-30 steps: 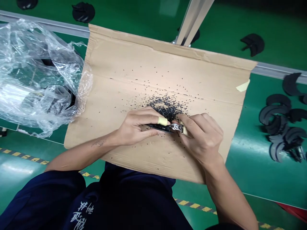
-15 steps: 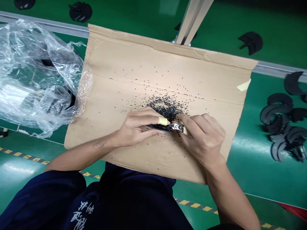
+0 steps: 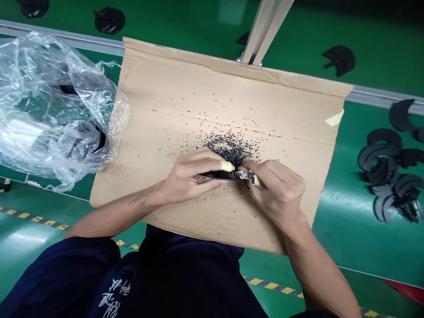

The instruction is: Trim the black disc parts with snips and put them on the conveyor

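My left hand (image 3: 195, 173) pinches a thin, curved black plastic part (image 3: 220, 176) between thumb and fingers; yellow tape wraps one fingertip. In my right hand (image 3: 278, 181) is a pair of small metal nippers (image 3: 244, 175), its handles mostly hidden by my fingers. The jaws of the nippers meet the right end of the black part; whether they are closed on it is too small to tell. Just beyond my fingers lies a heap of tiny black clippings (image 3: 233, 152), thinning out across a brown cardboard sheet (image 3: 159, 84).
Crumpled clear plastic bags (image 3: 53, 119) with dark items inside lie at the left, overlapping the cardboard. Several curved black parts (image 3: 384, 154) are piled on the green tabletop (image 3: 344, 229) at the right. Beyond the cardboard stands a metal post (image 3: 266, 28), with another black part (image 3: 340, 59) nearby.
The black part has tilted slightly in my left hand. My right hand has shifted a little to the left, with its fingers more curled around the nippers. The view has moved slightly.
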### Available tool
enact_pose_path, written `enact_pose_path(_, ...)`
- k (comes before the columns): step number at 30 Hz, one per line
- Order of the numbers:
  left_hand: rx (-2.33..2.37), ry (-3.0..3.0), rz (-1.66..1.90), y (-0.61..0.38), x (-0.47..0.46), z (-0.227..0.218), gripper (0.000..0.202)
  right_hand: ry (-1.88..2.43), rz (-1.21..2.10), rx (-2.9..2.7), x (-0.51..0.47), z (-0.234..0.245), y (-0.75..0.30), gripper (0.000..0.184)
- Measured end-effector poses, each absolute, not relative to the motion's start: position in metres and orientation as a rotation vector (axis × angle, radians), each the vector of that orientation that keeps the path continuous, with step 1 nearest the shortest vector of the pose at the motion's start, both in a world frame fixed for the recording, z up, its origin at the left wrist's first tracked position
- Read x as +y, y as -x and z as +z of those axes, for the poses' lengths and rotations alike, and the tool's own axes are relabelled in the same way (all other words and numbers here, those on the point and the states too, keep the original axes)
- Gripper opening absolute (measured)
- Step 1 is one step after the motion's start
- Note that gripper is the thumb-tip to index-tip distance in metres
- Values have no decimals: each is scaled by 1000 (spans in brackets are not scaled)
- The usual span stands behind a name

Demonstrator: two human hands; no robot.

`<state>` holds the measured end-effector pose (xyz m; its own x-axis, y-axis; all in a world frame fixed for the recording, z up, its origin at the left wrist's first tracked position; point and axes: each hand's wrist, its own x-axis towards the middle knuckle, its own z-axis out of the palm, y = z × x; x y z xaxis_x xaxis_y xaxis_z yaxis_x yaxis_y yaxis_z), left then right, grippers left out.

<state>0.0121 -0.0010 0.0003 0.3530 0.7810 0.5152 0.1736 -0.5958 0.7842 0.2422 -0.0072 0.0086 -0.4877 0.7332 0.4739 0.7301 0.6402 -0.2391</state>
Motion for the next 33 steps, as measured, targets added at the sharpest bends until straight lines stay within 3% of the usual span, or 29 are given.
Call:
enact_pose_path(8, 900, -2184, 1127, -10, 1, 1, 22, 1254, -101, -2357, -3, 3, -242, 12)
enact_pose_path(17, 909, -1856, 1250, -9, 0, 0, 24, 1146, 672, -2015, -3, 11, -238, 11)
enact_pose_path(24, 949, -2321, 1144, -7, 3, -3, 26, 903, 89, -2283, -10, 10, -239, 14)
enact_pose_path(29, 901, -2226, 1110, -5, 4, -5, 28, 915, 570, -2076, -7, 22, -244, 8)
enact_pose_path(33, 889, -2013, 1125, -6, 2, -1, 25, 1134, 354, -2076, 2, 19, -250, 8)
